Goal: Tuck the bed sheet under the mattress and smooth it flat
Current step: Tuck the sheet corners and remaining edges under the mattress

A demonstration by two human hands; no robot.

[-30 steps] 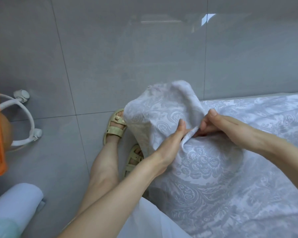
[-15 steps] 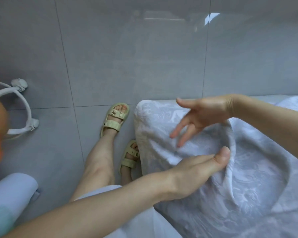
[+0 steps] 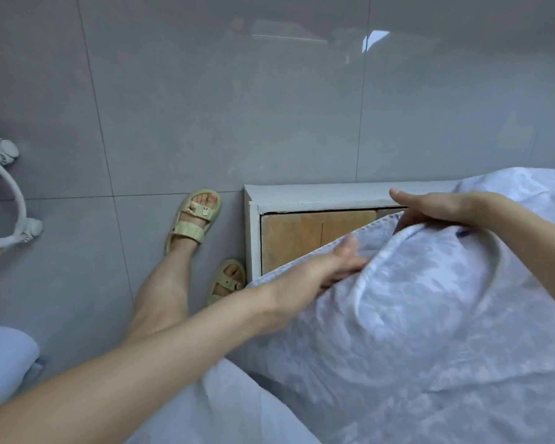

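- Over the bed's far-left corner, the bed sheet (image 3: 430,299) bulges, raised above the bare bed frame (image 3: 302,196).
- Left hand (image 3: 321,270) grips its left fold, fingers hidden underneath.
- Right hand (image 3: 436,208) holds the far edge, thumb straight, fingers curled under.

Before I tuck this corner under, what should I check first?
1. Corner raised off the base: ok, wood shows.
2. Left hand grips the sheet: ok.
3. Right hand grips the sheet's edge: ok.
4. Sheet smooth on top: not ok, it bulges between the hands.
5. Hem folded underneath: cannot tell, hidden.
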